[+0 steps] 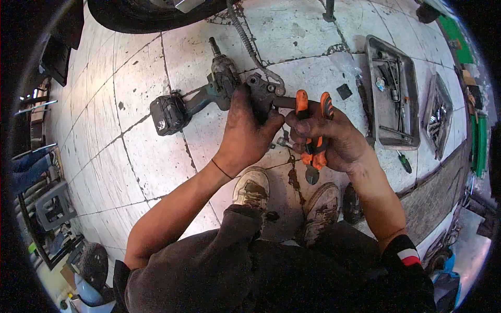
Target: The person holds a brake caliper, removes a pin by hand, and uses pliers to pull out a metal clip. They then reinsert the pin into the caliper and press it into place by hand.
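Observation:
My left hand (244,133) is closed around a dark, greasy brake caliper (259,99), with a corrugated brake hose (241,34) running up from it. My right hand (336,133) grips orange-handled pliers (327,106), their grey tip pointing down toward my shoes. Its thumb and fingers lie just beside a dark cylindrical part (284,103) that sticks out from the caliper's right side. Left of the caliper, a cordless impact wrench (224,75) lies on the floor. A small metal socket-like piece (283,141) shows between my hands.
At the right, a grey metal tray (371,99) holds ratchets and other tools, with a smaller tray (436,86) of metal pieces alongside. A green-handled screwdriver (404,161) lies below it. A tyre (151,18) is at the top, and a grey stool (52,206) stands at left.

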Demonstrator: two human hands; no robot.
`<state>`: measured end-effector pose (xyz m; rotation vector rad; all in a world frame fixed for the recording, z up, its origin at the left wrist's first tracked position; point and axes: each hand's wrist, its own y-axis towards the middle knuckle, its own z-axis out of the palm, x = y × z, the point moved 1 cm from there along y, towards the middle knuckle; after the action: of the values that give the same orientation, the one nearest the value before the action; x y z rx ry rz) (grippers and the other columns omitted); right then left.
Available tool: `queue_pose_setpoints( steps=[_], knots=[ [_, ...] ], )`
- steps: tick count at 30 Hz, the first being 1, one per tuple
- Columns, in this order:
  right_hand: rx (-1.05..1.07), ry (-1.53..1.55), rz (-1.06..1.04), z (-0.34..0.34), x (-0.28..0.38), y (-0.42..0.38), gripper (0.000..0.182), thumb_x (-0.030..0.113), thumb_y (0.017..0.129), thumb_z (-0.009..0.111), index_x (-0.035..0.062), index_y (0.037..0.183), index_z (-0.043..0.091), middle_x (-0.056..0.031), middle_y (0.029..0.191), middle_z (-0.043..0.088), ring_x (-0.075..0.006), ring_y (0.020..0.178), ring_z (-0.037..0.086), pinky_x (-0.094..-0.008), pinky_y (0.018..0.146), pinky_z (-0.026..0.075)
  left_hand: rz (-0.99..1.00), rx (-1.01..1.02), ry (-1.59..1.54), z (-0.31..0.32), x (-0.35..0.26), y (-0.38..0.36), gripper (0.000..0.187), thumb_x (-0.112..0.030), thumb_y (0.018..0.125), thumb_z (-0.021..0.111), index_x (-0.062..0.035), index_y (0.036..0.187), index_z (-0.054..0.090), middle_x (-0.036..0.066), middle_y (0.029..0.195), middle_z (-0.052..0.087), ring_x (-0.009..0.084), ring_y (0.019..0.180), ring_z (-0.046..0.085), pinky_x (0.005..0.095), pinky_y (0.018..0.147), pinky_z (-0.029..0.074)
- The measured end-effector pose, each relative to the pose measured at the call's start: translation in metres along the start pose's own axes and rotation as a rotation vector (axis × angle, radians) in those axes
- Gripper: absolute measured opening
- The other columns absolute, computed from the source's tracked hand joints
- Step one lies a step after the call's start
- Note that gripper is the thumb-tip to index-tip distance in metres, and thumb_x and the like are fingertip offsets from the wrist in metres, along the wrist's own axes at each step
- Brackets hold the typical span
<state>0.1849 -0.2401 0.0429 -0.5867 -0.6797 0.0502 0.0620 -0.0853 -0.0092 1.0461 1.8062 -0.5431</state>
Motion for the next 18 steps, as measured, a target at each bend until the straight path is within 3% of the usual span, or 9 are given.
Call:
queue_pose_setpoints(
  steps=[1,3,5,7,9,11,12,13,18],
  knots=[
    [-0.021,-0.046,0.002,0.001,0.002,-0.001,0.046,0.011,0.081,0.074,0.0010,0.121,0.053,-0.0019,0.092,0.056,-0.0139,0.080,0.056,-0.0321,0.071,0.048,0.001,0.000,0.001,0.000,-0.001,-0.001,0.057,-0.012,0.078,0.073,0.0072,0.121,0.041,0.026,0.107,0.059,0.0409,0.099,0.060,0.0465,0.089,0.048],
    [-0.025,-0.097,-0.003,0.004,0.003,-0.004,0.045,0.011,0.082,0.073,0.0010,0.120,0.053,-0.0029,0.094,0.057,-0.0144,0.079,0.057,-0.0326,0.070,0.048,-0.078,0.026,-0.021,0.001,-0.003,-0.004,0.053,-0.002,0.087,0.066,-0.0002,0.132,0.039,0.017,0.119,0.061,0.0301,0.110,0.060,0.0399,0.097,0.049],
    [-0.047,-0.152,-0.011,0.010,0.007,-0.008,0.044,0.010,0.082,0.073,0.0011,0.120,0.053,-0.0040,0.096,0.059,-0.0149,0.078,0.057,-0.0331,0.070,0.048,-0.059,0.019,0.008,-0.001,-0.004,-0.005,0.053,-0.002,0.087,0.066,0.0003,0.132,0.039,0.017,0.120,0.062,0.0298,0.111,0.060,0.0400,0.098,0.048],
    [-0.032,-0.058,0.015,0.020,0.012,-0.011,0.031,0.020,0.074,0.086,0.0060,0.090,0.063,-0.0026,0.079,0.064,-0.0118,0.059,0.058,-0.0254,0.051,0.043,-0.028,0.018,0.016,0.001,-0.007,-0.003,0.052,-0.002,0.087,0.066,0.0008,0.132,0.040,0.018,0.121,0.062,0.0295,0.112,0.060,0.0402,0.099,0.048],
    [0.005,-0.030,-0.011,0.012,0.004,-0.005,0.030,0.020,0.077,0.083,0.0043,0.095,0.064,-0.0033,0.082,0.064,-0.0124,0.064,0.059,-0.0265,0.056,0.047,0.042,0.081,0.008,-0.001,-0.009,0.000,0.053,-0.002,0.086,0.068,0.0013,0.132,0.042,0.017,0.121,0.063,0.0298,0.112,0.061,0.0396,0.099,0.048],
    [0.069,0.206,-0.053,0.011,-0.005,-0.003,0.029,0.020,0.082,0.079,0.0030,0.102,0.066,-0.0047,0.085,0.066,-0.0126,0.070,0.061,-0.0281,0.065,0.051,0.109,0.032,0.061,-0.002,-0.012,0.003,0.052,-0.003,0.084,0.070,0.0012,0.129,0.045,0.016,0.122,0.063,0.0306,0.108,0.063,0.0385,0.096,0.049],
    [0.094,0.218,-0.064,0.003,-0.011,0.001,0.053,0.016,0.084,0.072,0.0002,0.131,0.052,-0.0074,0.098,0.064,-0.0156,0.083,0.057,-0.0365,0.074,0.049,0.126,0.052,0.096,-0.004,-0.014,0.002,0.050,-0.002,0.081,0.070,0.0022,0.124,0.046,0.019,0.117,0.062,0.0352,0.105,0.061,0.0428,0.093,0.047],
    [0.092,0.218,-0.066,0.000,-0.014,0.001,0.053,0.016,0.084,0.072,0.0002,0.131,0.052,-0.0074,0.098,0.064,-0.0156,0.083,0.057,-0.0365,0.074,0.049,0.140,0.070,0.133,-0.006,-0.017,0.002,0.048,-0.001,0.078,0.071,0.0031,0.119,0.047,0.021,0.111,0.061,0.0398,0.102,0.059,0.0471,0.090,0.046],
    [0.063,0.258,-0.034,0.000,-0.014,0.006,0.038,0.018,0.086,0.071,-0.0028,0.117,0.063,-0.0065,0.094,0.065,-0.0156,0.083,0.060,-0.0352,0.075,0.049,0.064,0.022,0.041,-0.001,0.001,0.002,0.048,-0.006,0.080,0.072,0.0031,0.119,0.047,0.023,0.111,0.059,0.0412,0.100,0.058,0.0479,0.090,0.046]
  ],
)
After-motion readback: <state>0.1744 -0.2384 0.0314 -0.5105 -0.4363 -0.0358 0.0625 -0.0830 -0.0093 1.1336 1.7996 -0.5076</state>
